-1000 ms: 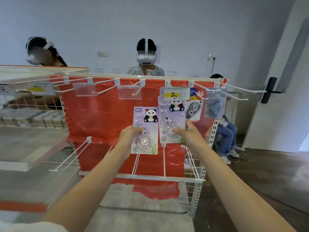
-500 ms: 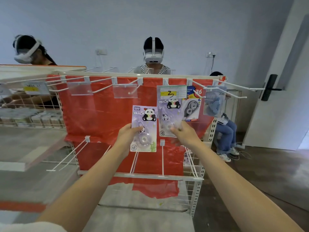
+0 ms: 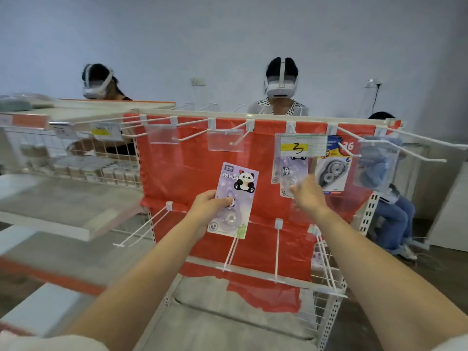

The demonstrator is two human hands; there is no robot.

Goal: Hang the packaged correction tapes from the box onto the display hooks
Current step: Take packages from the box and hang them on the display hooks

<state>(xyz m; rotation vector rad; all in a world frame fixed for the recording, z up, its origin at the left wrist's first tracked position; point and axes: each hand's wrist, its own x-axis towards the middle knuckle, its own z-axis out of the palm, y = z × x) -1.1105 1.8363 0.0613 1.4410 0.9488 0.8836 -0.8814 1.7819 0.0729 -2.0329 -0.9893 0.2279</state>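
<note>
My left hand grips the left edge of a purple panda correction tape pack and holds it upright in front of the red backing sheet. My right hand reaches to a second panda pack that hangs on the upper hook under a price tag marked "3". Its fingertips pinch that pack's lower edge. Another panda pack seems to hang behind it. The box is out of sight.
A two-roller correction tape card and a blue blister pack hang on hooks further right. Bare upper hooks jut out to the left, and lower hooks point at me. Two headset-wearing people stand behind the rack.
My right hand pushed its panda pack back along the hook until it hangs under the price tag. My left hand kept its pack and drifted slightly left as my view shifted.
</note>
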